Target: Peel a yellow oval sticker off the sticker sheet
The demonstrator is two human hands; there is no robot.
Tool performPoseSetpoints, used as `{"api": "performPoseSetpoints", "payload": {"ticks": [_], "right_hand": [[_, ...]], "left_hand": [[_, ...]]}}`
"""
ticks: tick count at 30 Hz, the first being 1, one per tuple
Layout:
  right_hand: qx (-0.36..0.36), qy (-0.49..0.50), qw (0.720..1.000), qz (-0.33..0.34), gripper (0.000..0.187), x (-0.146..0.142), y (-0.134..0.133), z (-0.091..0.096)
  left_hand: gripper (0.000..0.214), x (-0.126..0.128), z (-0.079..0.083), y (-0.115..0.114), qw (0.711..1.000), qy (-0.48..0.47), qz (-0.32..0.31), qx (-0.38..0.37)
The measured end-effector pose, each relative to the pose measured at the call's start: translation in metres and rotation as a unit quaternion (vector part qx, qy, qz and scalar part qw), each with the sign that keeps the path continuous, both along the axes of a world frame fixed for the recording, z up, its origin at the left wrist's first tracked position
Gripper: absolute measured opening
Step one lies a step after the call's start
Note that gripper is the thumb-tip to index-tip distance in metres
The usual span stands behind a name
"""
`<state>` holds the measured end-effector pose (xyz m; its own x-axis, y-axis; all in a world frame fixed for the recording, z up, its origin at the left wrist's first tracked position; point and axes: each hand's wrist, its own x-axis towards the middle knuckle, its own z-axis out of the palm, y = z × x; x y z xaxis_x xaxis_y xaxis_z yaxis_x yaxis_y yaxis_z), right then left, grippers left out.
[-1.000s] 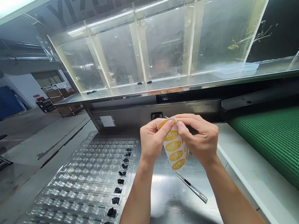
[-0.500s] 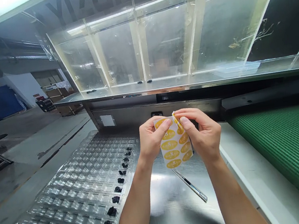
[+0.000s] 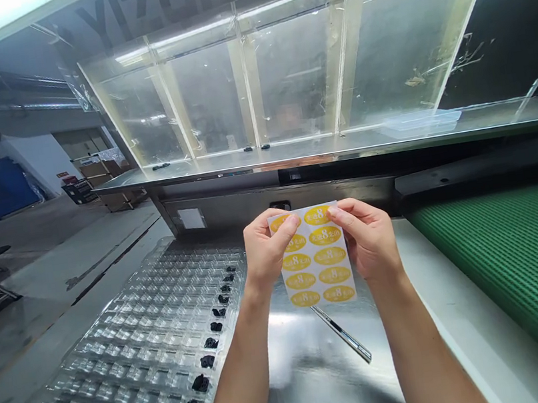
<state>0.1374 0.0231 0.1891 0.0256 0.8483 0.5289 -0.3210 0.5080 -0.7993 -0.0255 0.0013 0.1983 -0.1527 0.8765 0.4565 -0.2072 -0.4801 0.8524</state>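
Observation:
Between my hands a white sticker sheet (image 3: pixel 315 268) is held upright, facing me, with two columns of yellow oval stickers marked with an 8. My left hand (image 3: pixel 269 248) pinches its upper left corner, thumb in front. The upper right corner is pinched by my right hand (image 3: pixel 371 233), whose thumb lies at the edge of a top sticker. Fingers behind the sheet are hidden. Below it, a slim metal pen-like tool (image 3: pixel 344 336) lies on the steel table (image 3: pixel 323 395), its far end covered by the sheet.
On the left lies a clear plastic tray (image 3: pixel 133 343) with small black parts (image 3: pixel 200 383) along its right column. A green conveyor belt (image 3: pixel 520 258) runs on the right. Behind stand a steel shelf (image 3: pixel 223 168) and clear panels (image 3: pixel 295 76); a clear plastic box (image 3: pixel 422 123) rests on the shelf.
The sheet's upper right corner, bent over half a second ago, is now flat, and the sheet faces me fully. My right hand has shifted to its right edge; the view has turned slightly.

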Motion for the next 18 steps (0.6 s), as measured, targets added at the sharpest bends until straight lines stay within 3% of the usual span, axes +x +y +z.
{"api": "performPoseSetpoints", "payload": {"ticks": [11, 18], "right_hand": [[0.086, -0.042, 0.988, -0.12, 0.023, -0.0033, -0.0041, -0.0045], [0.09, -0.063, 0.988, -0.109, 0.025, -0.0037, -0.0057, -0.0047]], "left_hand": [[0.037, -0.0038, 0.0007, 0.0031, 0.999, -0.025, -0.017, 0.016], [0.042, 0.0008, -0.0004, 0.0015, 0.999, -0.051, -0.011, 0.007]]}}
